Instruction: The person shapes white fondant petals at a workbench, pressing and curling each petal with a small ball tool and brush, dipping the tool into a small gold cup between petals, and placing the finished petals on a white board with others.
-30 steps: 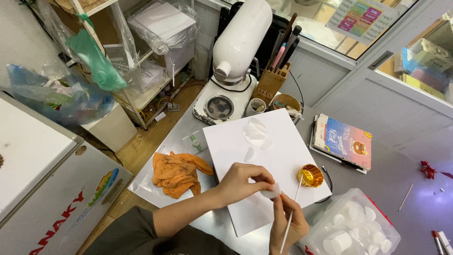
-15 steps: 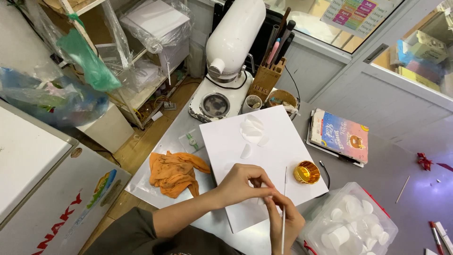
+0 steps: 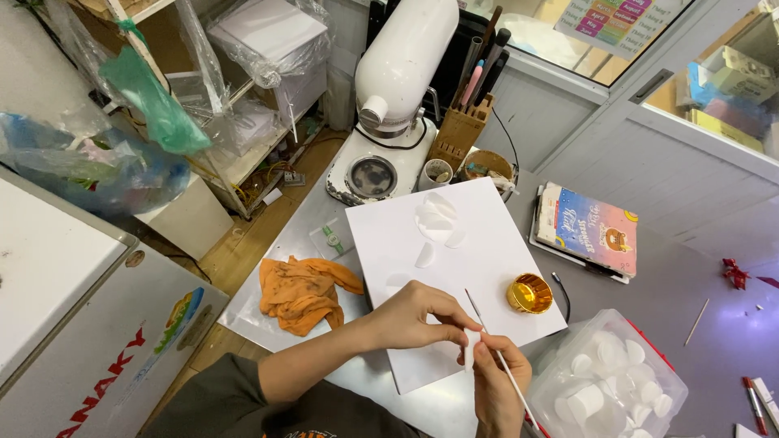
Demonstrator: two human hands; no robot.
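The left hand (image 3: 418, 316) pinched a small white piece (image 3: 469, 347) over the white board (image 3: 487, 243); the right hand (image 3: 497, 385) gripped a thin brush (image 3: 495, 349) (mid-detailing, apparently), calling for steady strokes.

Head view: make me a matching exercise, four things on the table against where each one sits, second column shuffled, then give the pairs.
Things:
1. orange cloth
2. gold foil cup
3. stand mixer
4. clear tub of white pieces

Places:
A. at the white board's right edge
B. beyond the board's far end, beside a wooden tool holder
C. near right of the table, beside the right hand
D. left of the board, on the steel surface

Pairs: 1-D, 2-A, 3-B, 4-C
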